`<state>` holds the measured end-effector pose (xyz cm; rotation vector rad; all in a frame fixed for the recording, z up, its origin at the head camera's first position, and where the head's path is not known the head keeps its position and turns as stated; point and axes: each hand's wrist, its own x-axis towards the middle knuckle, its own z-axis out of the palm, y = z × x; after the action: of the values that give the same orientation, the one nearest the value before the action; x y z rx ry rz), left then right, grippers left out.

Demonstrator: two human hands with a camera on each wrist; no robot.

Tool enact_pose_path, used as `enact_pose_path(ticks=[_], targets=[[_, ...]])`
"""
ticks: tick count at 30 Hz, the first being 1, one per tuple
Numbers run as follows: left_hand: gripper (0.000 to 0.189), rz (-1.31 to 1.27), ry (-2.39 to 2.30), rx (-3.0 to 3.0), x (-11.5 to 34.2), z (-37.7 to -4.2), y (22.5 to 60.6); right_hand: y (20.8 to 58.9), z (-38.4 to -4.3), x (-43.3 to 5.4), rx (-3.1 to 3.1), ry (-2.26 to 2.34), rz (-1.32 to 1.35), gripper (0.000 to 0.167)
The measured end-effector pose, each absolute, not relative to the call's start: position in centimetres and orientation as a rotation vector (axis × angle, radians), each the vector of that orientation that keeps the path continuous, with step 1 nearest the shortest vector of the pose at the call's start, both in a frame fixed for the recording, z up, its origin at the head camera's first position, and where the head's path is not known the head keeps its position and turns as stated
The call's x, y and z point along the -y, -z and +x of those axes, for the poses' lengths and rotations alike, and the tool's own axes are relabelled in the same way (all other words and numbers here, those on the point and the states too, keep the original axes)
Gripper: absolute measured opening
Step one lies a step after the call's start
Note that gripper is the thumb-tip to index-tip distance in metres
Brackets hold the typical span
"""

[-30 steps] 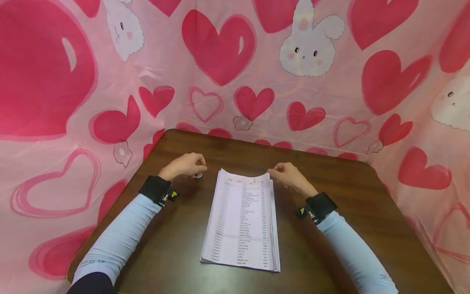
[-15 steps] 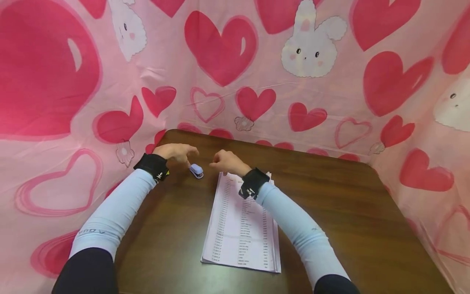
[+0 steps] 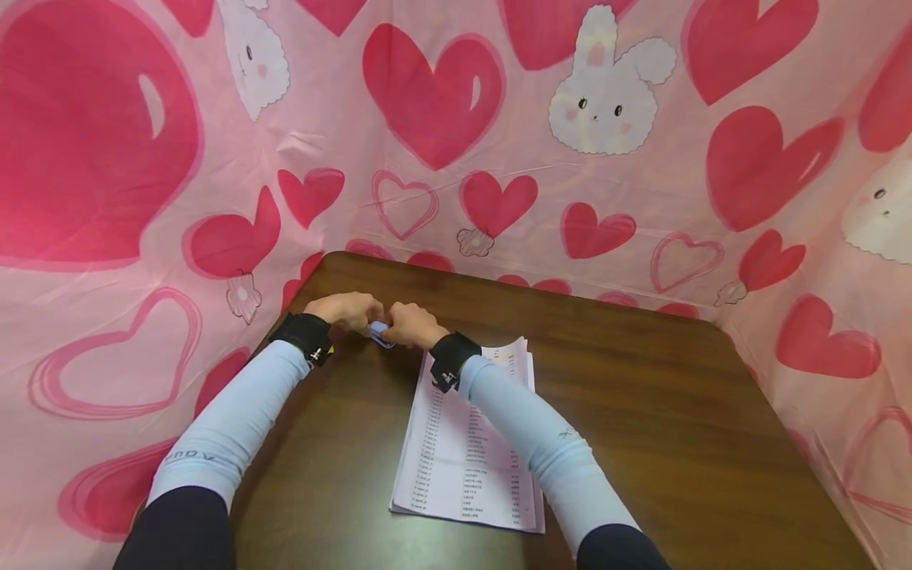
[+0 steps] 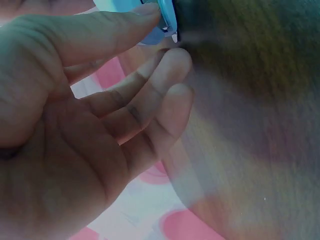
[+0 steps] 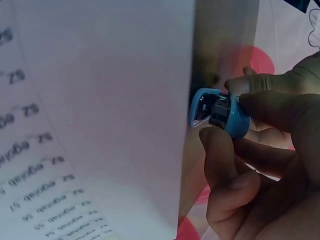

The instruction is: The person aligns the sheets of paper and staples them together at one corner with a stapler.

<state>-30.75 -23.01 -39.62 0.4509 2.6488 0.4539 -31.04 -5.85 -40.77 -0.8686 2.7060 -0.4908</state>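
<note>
A small light-blue stapler (image 3: 380, 332) is between both hands near the back left of the table. My left hand (image 3: 349, 310) pinches its left side; in the left wrist view the thumb lies on the stapler (image 4: 153, 36), with the other fingers loosely bent below. My right hand (image 3: 413, 324) holds its right side, fingertips curled at the body. In the right wrist view the stapler (image 5: 239, 120) has its jaws spread apart, with fingers of both hands around it. Fingers partly cover it in every view.
A stack of printed sheets (image 3: 456, 483) lies on the brown wooden table (image 3: 677, 443), right of the stapler, with my right forearm across its upper part. A pink cloth with hearts and rabbits (image 3: 492, 142) hangs behind and around the table.
My right hand has moved left from the sheets' upper right corner, over them, to the stapler. My left hand has shifted slightly and now holds the stapler, which stood uncovered half a second ago.
</note>
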Motion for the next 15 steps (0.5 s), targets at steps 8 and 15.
enact_pose_path(ticks=[8,15], targets=[[0.040,0.606,-0.407,-2.646,20.8,-32.9,36.3,38.4,-31.9,3.4,-2.859,0.491,-0.905,0.022],[0.032,0.782,-0.319,-2.721,12.9,-36.3,34.8,36.7,-33.5,-3.2,-2.978,0.443,-0.801,0.030]])
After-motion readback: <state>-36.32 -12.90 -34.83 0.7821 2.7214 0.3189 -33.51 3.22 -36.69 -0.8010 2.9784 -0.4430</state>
